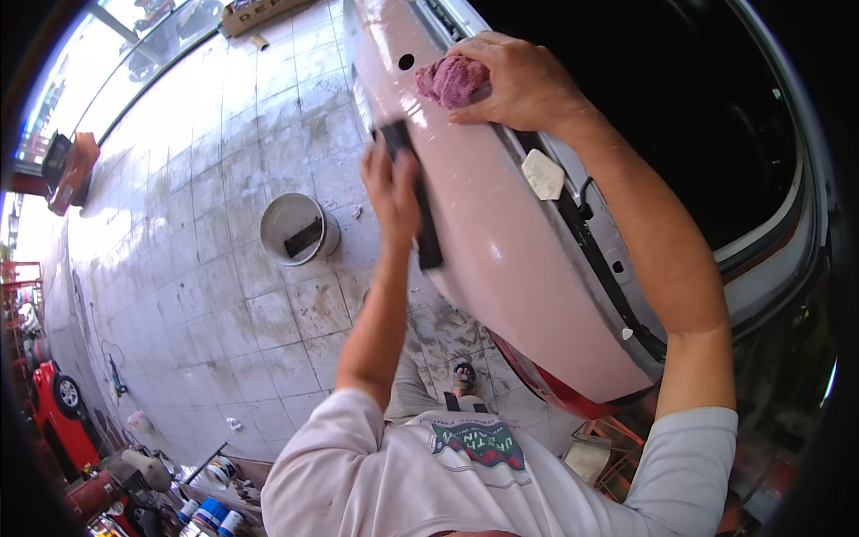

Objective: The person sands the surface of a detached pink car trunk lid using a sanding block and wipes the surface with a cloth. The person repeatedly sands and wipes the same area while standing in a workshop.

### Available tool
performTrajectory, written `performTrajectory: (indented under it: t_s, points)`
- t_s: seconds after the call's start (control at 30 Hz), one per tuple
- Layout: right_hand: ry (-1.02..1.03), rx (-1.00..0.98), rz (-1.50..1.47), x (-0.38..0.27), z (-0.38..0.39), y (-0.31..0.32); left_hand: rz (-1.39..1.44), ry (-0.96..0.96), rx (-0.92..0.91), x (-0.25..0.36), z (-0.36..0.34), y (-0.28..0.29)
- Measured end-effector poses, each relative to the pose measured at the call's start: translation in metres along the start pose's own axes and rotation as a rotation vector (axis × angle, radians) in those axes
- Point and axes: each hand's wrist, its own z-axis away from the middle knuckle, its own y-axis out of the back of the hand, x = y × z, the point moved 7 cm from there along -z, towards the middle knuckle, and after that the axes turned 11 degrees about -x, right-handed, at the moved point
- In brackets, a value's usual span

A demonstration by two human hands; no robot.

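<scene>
A pale pink car body panel with a wet sheen runs down the middle. My left hand, slightly smeared by motion, grips a long black sanding block along the panel's left side. Farther up, my right hand is closed round a wet, crumpled pink-purple cloth, held at the panel's upper surface. Below that hand, an off-white flat piece lies on the panel's right edge, by a dark seam. Above the cloth is a round dark hole in the panel.
A whitish bucket with a dark block inside stands on the wet, stained tile floor, left of the panel. The car's dark opening lies at right. Cans crowd the lower left, below a red toy-like car.
</scene>
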Motion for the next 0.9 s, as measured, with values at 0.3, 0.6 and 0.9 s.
performTrajectory:
  t_s: [0.3, 0.6, 0.9]
  points:
    - [0.064, -0.132, -0.105, -0.015, 0.001, 0.014, -0.117, -0.253, -0.076, -0.007, -0.02, 0.012]
    - [0.015, -0.2, -0.203, -0.013, 0.004, 0.007, -0.061, -0.31, 0.049, 0.01, 0.021, -0.001]
    - [-0.003, -0.228, -0.248, -0.023, -0.007, 0.0, -0.114, -0.342, -0.048, -0.015, -0.004, 0.027]
